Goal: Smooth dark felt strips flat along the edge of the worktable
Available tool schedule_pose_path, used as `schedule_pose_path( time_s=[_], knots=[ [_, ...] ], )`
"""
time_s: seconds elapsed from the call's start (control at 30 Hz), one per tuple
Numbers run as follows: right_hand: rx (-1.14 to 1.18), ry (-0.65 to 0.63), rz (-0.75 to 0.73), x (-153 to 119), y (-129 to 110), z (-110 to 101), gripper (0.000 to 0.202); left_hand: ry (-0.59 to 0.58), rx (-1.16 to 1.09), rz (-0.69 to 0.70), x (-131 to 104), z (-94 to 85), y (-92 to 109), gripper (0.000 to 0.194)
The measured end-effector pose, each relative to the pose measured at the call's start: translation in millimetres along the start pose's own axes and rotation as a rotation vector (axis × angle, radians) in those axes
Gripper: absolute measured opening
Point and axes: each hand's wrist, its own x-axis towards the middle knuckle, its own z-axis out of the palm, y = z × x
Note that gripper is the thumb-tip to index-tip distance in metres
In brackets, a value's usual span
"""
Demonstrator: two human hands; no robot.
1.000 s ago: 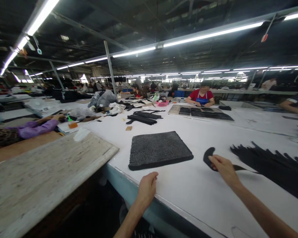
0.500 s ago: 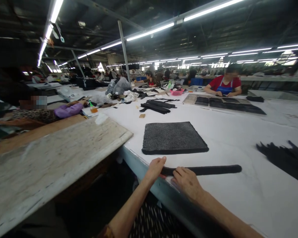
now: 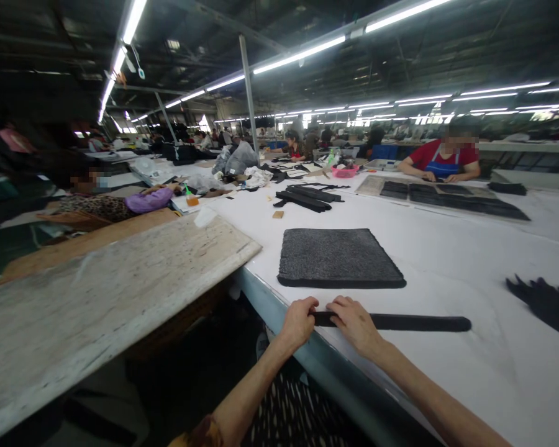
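The left sleeve [image 3: 200, 433] shows brown and yellow; the dark garment [image 3: 298, 413] bears pale streaks; left hand [image 3: 299, 323] and right hand [image 3: 358, 327] are bare.

From the person's head, one camera looks forward and down across a flat white surface [image 3: 447, 267], two bare hands [image 3: 300, 323] close below.

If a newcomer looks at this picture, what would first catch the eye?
Probably the dark grey rectangular piece on the white table. Just nearer the wearer, the left hand and right hand touch a black strip by the table's edge. Bright tube lights shine overhead.
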Motion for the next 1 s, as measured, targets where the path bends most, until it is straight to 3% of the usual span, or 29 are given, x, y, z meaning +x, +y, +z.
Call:
schedule_pose_path(
  time_s=[0.23, 0.5, 0.77, 1.0],
  knots=[
    [0.023, 0.033, 0.007, 4, -1, 1, 0.016, -0.01, 0.243, 0.059, -4, -7.3, 1, 0.035],
    [-0.092, 0.18, -0.206, -3, 5, 10, 0.018, -0.046, 0.421, 0.19, -8, -10.1, -9, 0.028],
    [-0.152, 0.139, -0.359, -8, 8, 4, 0.02, -0.036, 0.544, 0.496, -11, -5.1, -27, 0.01],
    [-0.233, 0.097, -0.461, -9, 9, -2, 0.018, -0.061, 0.65, 0.564, -16, -5.0, -29, 0.017]
  ],
)
